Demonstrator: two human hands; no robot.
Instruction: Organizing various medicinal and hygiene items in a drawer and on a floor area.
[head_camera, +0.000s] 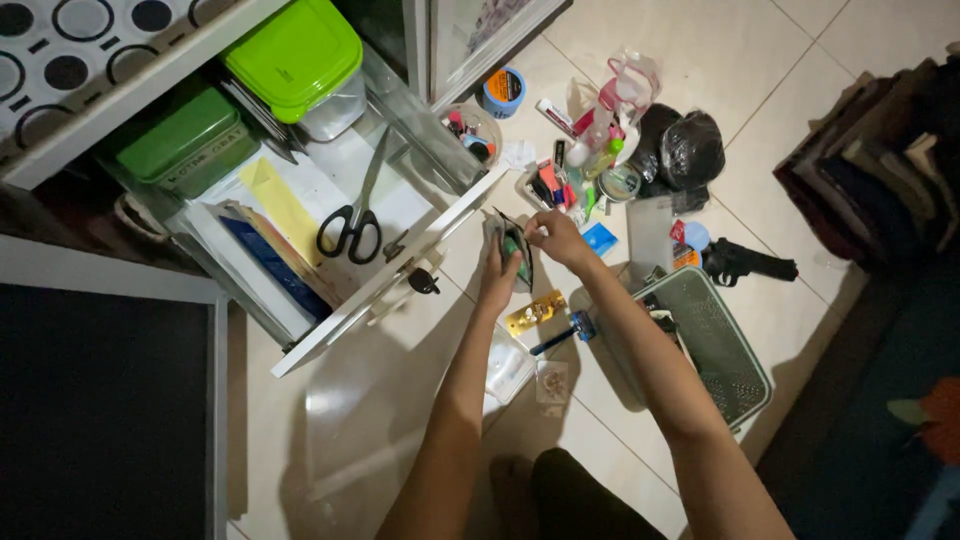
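Both hands meet over the tiled floor (350, 430), just beside the open drawer (330, 230). The left hand (497, 272) is wrapped around a small dark pouch (516, 250); the right hand (556, 238) pinches its upper edge. Scissors (355, 222) lie in the drawer. A green basket (715, 345), black bags (680, 148), a tape roll (503, 92) and a brass plate (535, 312) crowd the floor nearby.

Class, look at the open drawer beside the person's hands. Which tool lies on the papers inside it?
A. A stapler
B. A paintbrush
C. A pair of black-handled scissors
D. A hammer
C: a pair of black-handled scissors lies on the white and yellow papers in the open drawer, to the left of both hands.
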